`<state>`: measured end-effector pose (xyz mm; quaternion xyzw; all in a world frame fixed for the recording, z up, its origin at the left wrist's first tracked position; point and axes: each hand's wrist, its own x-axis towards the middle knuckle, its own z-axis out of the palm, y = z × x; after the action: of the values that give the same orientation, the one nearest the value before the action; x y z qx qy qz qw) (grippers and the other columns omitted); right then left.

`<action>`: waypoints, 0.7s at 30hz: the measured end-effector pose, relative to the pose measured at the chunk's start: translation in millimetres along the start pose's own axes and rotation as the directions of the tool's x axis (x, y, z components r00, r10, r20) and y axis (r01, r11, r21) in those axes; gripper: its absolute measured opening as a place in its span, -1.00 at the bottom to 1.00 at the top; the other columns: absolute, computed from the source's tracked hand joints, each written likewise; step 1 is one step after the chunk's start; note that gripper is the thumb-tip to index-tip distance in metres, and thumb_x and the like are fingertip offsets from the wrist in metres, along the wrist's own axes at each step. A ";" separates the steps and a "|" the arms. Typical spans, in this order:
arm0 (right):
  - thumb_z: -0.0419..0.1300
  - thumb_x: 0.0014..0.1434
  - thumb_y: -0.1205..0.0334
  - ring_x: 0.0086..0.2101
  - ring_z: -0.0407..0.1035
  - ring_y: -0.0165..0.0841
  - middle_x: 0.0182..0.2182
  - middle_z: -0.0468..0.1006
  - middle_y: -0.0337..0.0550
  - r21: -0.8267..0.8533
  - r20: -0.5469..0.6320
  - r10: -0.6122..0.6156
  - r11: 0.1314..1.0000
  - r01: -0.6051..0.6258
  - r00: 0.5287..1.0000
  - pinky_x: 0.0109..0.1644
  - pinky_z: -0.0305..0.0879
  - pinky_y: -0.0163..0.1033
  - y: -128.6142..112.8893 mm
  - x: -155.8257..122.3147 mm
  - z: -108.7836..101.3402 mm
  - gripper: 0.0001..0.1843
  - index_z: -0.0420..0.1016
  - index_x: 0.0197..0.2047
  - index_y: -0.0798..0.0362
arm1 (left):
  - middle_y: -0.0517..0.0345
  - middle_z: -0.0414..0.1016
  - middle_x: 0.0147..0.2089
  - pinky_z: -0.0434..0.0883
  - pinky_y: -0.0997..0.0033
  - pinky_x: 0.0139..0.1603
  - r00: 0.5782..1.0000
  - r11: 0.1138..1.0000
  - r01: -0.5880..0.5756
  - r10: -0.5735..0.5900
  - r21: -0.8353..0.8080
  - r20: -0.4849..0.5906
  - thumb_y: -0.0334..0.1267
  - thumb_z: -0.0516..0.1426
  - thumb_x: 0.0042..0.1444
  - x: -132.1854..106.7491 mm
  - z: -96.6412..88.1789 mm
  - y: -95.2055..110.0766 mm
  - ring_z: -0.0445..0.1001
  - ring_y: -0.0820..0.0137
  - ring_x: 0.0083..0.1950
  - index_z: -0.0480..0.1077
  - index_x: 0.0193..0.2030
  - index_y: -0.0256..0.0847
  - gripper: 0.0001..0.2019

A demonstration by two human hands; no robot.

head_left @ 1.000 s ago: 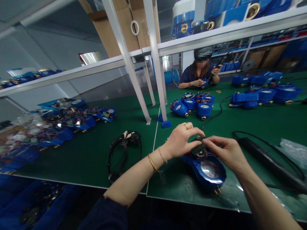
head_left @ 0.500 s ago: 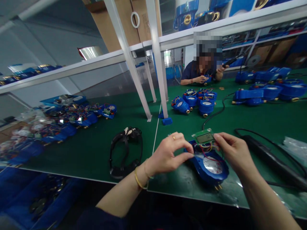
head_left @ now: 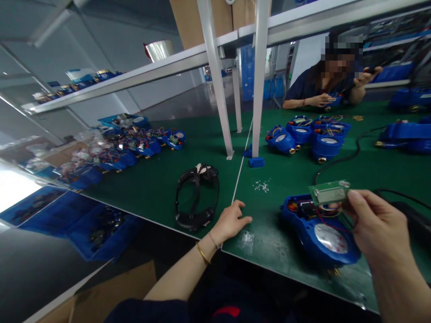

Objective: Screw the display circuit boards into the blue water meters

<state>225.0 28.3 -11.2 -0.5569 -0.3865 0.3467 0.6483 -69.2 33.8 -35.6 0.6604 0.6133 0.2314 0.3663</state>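
Observation:
My right hand (head_left: 379, 224) pinches the edge of a green circuit board with a small display (head_left: 330, 194). Wires run from that board down into the open compartment of a blue water meter (head_left: 305, 235), whose round dial faces up. My left hand (head_left: 232, 222) is over the green table at the left of the meter, thumb and fingers apart and holding nothing. Just beside its fingertips lies a bit of clear plastic film (head_left: 246, 240). Tiny white pieces (head_left: 261, 185) are scattered on the tabletop beyond that hand.
A black head strap (head_left: 178, 211) lies left of my left hand. White shelf posts (head_left: 259, 89) rise from the table (head_left: 158, 179). Several blue meters (head_left: 325, 148) stand farther back, with more piled at the left (head_left: 124, 157). A co-worker (head_left: 316, 85) sits opposite. A black cable (head_left: 357, 150) crosses the right side.
My left hand has moved left, away from the meter, and its pinch has opened. My right hand still grips the circuit board. The view has swung left, shifting the scene rightward.

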 end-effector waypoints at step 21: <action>0.37 -0.14 -0.24 -0.42 0.46 -0.26 -0.44 0.56 -0.13 -0.094 0.033 0.171 0.981 -0.168 0.985 -0.30 0.47 -0.30 -4.8 1.1 -3.2 -0.50 0.54 -0.38 0.04 | 0.39 0.07 -0.63 0.14 0.44 -0.35 0.943 0.956 -0.204 0.134 -0.212 -0.304 -0.19 0.33 -0.02 198.8 -29.1 45.4 0.16 0.51 -0.48 0.20 -0.66 -0.24 -0.58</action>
<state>228.5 27.1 -6.6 -0.6094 -0.3662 0.3941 0.5824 -34.1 235.4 -11.2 0.6210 0.5679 0.4281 0.3295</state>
